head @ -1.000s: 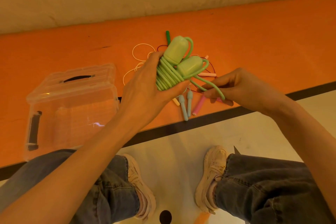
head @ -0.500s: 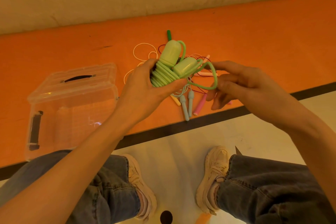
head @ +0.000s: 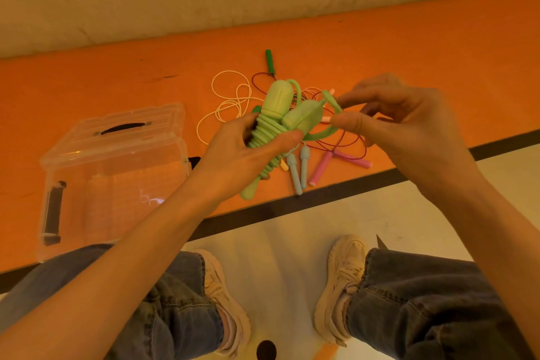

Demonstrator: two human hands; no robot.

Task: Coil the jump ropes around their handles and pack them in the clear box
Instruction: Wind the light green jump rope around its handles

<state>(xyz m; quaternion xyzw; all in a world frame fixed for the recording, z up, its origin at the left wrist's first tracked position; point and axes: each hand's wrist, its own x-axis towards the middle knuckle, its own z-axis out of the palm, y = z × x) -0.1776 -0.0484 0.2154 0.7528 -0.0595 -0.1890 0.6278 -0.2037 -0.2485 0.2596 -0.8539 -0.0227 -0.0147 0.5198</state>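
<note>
- The left hand [head: 248, 152] grips the light green jump rope [head: 274, 126], its cord coiled around the 2 handles.
- The right hand [head: 409, 128] pinches the rope's loose loop just beside the handles.
- The clear box [head: 114, 175] sits on the orange worktop [head: 87, 88], left of the left hand.

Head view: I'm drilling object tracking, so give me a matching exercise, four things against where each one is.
Things:
1. light green jump rope
2. clear box
3. dark green handle
4. pink handles

Places:
A. on the orange surface, farthest from the person
B. on the orange surface, below the right hand
C. gripped in the left hand
D. at the left, lid shut

Pairs: 1-C, 2-D, 3-A, 4-B
</note>
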